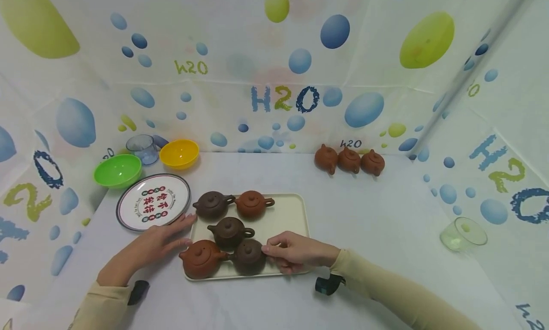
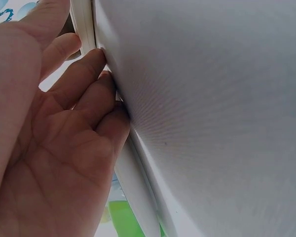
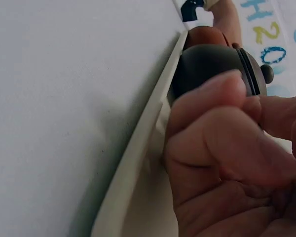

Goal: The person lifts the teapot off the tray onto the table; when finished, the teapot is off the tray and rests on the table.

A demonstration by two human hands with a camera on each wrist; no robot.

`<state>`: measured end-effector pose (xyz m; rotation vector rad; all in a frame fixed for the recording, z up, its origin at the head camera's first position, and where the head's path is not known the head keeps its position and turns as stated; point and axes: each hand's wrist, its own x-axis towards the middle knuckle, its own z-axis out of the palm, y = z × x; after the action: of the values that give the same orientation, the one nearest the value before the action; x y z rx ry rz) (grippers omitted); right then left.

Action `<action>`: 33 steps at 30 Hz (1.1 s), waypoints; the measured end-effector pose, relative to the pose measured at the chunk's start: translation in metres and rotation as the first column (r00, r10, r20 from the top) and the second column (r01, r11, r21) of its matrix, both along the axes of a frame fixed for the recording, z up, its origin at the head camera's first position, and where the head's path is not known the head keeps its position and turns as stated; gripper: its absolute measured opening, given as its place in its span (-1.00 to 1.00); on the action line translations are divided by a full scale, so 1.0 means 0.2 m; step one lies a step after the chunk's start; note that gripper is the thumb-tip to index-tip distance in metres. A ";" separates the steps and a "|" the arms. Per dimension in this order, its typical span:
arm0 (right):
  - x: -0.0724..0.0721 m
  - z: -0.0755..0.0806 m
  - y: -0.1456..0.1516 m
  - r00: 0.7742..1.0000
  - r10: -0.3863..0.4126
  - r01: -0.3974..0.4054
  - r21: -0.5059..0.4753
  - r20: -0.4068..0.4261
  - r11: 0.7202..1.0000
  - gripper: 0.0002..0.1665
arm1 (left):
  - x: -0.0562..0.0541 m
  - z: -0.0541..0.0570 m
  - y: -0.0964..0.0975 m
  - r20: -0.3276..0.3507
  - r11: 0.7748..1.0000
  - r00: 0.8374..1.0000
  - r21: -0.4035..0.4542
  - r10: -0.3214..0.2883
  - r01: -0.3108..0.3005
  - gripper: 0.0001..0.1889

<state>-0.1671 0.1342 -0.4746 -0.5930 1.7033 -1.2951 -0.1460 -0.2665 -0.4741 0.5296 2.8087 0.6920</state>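
Right hand (image 1: pixel 296 250): fingers pinching the dark-brown teapot (image 1: pixel 249 257) at its right side
Left hand (image 1: pixel 160 237): thumb spread from the fingers, at the left edge of the cream tray (image 1: pixel 289 218)
Teapot's place: tray's near side, just right of a reddish-brown teapot (image 1: pixel 200 259)
Far left: green bowl (image 1: pixel 117 171), yellow bowl (image 1: pixel 179 154)
Far right: three small teapots (image 1: pixel 349 159)

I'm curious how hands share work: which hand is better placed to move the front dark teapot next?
Probably the right hand: its fingers grip that dark teapot, while the left hand lies beside the tray, beyond a reddish-brown teapot.
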 end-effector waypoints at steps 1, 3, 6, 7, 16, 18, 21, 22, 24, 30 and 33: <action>0.00 0.00 0.00 1.000 -0.003 0.003 -0.007 0.004 1.000 -0.46 | 0.00 0.00 0.00 0.003 1.000 1.000 0.001 0.001 -0.001 -0.25; 0.01 -0.01 0.00 1.000 -0.011 0.011 -0.013 0.000 1.000 -0.45 | 0.00 0.00 0.00 0.005 1.000 1.000 0.000 0.001 -0.001 -0.25; 0.02 -0.01 0.01 1.000 -0.027 0.027 -0.023 0.005 0.999 -0.45 | 0.00 0.00 0.00 0.011 1.000 1.000 -0.001 0.003 -0.003 -0.25; 0.02 -0.01 0.01 0.999 -0.033 0.033 -0.025 0.009 0.999 -0.45 | 0.00 -0.01 0.00 0.013 1.000 1.000 -0.002 0.003 -0.003 -0.25; 0.03 0.01 0.10 0.996 -0.088 0.088 -0.029 -0.004 0.996 -0.42 | 0.01 0.01 0.01 0.005 1.000 1.000 0.003 0.004 -0.004 -0.25; 0.04 0.03 0.13 0.994 -0.106 0.106 -0.026 -0.007 0.994 -0.42 | 0.00 0.01 0.00 0.006 1.000 1.000 0.000 0.004 -0.004 -0.24; 0.05 0.05 0.18 0.991 -0.136 0.136 -0.016 -0.009 0.991 -0.41 | 0.00 0.01 0.00 0.015 1.000 1.000 -0.003 0.004 -0.004 -0.23; 0.05 0.06 0.20 0.989 -0.147 0.147 -0.014 -0.012 0.989 -0.41 | 0.00 0.01 0.00 0.016 1.000 1.000 -0.004 0.005 -0.005 -0.23; 0.05 0.07 0.23 0.985 -0.170 0.170 -0.008 -0.023 0.985 -0.40 | 0.00 0.00 0.00 0.017 1.000 1.000 -0.005 0.006 -0.006 -0.23; 0.05 0.10 0.34 0.969 -0.242 0.242 -0.006 -0.051 0.970 -0.36 | 0.00 0.00 0.00 0.024 1.000 1.000 -0.008 0.010 -0.010 -0.23; 0.05 0.11 0.40 0.956 -0.288 0.288 -0.008 -0.047 0.958 -0.33 | 0.00 0.00 0.00 0.028 1.000 1.000 -0.012 0.010 -0.010 -0.23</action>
<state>-0.1572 0.2143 -0.4517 -0.3873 1.8802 -1.4948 -0.1468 -0.2668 -0.4742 0.4996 2.7896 0.6786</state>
